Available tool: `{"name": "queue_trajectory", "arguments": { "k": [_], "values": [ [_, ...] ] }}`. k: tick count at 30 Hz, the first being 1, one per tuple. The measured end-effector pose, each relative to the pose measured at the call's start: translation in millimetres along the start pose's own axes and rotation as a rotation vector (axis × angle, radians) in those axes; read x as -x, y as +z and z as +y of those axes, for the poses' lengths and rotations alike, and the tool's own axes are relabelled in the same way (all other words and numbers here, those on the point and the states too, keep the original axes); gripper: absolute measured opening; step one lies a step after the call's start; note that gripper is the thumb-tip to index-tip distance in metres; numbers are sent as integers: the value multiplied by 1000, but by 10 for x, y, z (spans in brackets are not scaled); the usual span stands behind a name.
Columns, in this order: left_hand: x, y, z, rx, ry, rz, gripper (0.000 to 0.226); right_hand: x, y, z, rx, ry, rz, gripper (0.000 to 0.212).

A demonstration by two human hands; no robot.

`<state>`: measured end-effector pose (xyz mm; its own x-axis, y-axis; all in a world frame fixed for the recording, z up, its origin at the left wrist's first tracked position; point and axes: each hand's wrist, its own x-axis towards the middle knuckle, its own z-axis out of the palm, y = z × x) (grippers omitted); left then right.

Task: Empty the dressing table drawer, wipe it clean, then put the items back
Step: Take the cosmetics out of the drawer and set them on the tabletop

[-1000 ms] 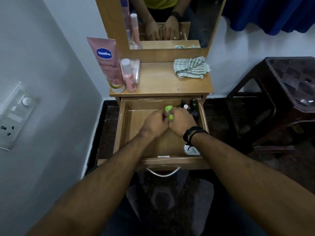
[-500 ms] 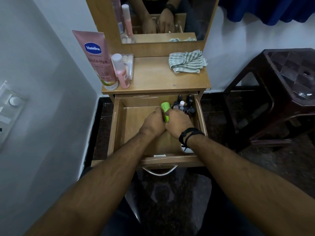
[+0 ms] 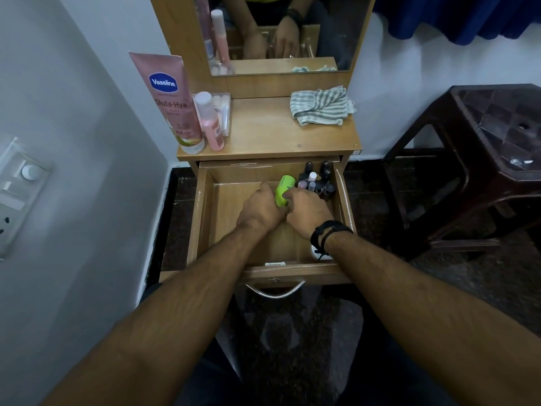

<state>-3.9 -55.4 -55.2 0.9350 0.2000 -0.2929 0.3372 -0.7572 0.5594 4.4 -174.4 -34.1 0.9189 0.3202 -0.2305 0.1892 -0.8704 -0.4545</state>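
You are reaching both hands into the open drawer (image 3: 205, 218), and they are meeting at its middle around a green bottle (image 3: 284, 189). Your left hand (image 3: 260, 210) is curling against the bottle's left side; your right hand (image 3: 308, 210) is pinching its near end with thumb and forefinger. How much of the lower bottle each palm covers cannot be told.

The bottle's long axis is running front to back, tilted slightly right, with the far end sticking out beyond both sets of knuckles. It is lying between the hands, touching both, so neither is nearer.

Just beside the bottle, in the far right corner of the drawer, a cluster of small dark bottles (image 3: 317, 178) is standing upright. A white round thing (image 3: 316, 251) is sitting at the near right corner, partly hidden under your right wrist.

On the bench (image 3: 275, 136), a pink tube (image 3: 169, 101) and a pink bottle (image 3: 208, 121) are standing at the left edge, and a striped cloth (image 3: 320, 105) is lying at the far right corner.

Judgement: emptying is still under way. Lifting the green bottle calls for pulling up and back, clear of the dark bottles to its right.
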Motion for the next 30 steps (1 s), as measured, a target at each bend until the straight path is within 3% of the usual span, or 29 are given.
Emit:
{"name": "queue_trajectory", "arguments": {
  "k": [4, 10, 18, 22, 30],
  "values": [
    [64, -138, -119, 102, 29, 134, 45, 46, 52, 12, -25, -24, 13, 50],
    [311, -546, -89, 187, 220, 339, 38, 18, 11, -243, -191, -119, 81, 54],
    [349, -999, 19, 345, 403, 576, 39, -154, -480, -640, -251, -271, 296, 31],
    [278, -1025, 34, 348, 370, 610, 36, -436, -642, -773, -232, -199, 334, 32],
    [124, -947, 6, 222, 304, 544, 44, -824, -571, -884, -206, -125, 253, 43]
  ]
}}
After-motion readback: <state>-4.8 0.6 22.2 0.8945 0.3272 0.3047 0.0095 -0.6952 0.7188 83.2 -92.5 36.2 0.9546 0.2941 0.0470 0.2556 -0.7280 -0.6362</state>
